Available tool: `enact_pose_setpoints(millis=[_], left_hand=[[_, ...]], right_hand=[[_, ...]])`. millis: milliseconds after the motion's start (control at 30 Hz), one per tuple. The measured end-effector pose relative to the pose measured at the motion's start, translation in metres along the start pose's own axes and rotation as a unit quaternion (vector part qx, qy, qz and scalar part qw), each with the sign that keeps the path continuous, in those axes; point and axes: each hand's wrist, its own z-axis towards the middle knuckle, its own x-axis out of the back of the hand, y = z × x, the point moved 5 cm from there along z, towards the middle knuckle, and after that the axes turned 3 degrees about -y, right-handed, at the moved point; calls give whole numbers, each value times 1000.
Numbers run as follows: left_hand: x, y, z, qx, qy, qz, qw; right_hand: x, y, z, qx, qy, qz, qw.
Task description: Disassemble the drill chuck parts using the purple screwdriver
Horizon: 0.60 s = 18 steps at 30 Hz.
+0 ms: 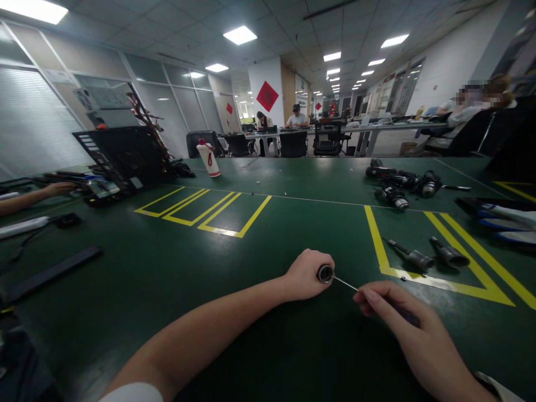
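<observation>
My left hand (306, 274) is wrapped round a dark cylindrical part (324, 273), whose round open end faces right and toward me. My fingers hide most of its body. In my right hand (404, 315) is a thin screwdriver (345, 283), its dark handle partly covered by the palm. The metal shaft points left, and its tip meets the rim of the cylindrical part; whether it is inside cannot be told. To the right, a grey metal housing with a narrow shaft (420, 261) lies beside a similar housing (454, 255). A tiny dark piece (403, 278) is near them.
Yellow tape (444, 286) marks boxes on the green table (268, 346). Several black tools (397, 181) lie at the back right. A white cup (208, 159) stands near the back edge. Another person's hand (62, 188) reaches in at the left beside black equipment (125, 153).
</observation>
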Motion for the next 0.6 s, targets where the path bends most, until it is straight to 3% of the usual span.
enact_pose_setpoints(millis=[167,467,600], left_hand=[[-2,3,-1,-27,-12,26,999],[4,3,0,-13,35,-68,997],[3,1,0,12,24,-58,998]], right_hand=[[-1,-2,0,21,-24,-26,999],[-9,17,2,-57,-30,204,977],[-8,20,2,-43,-26,156,986]])
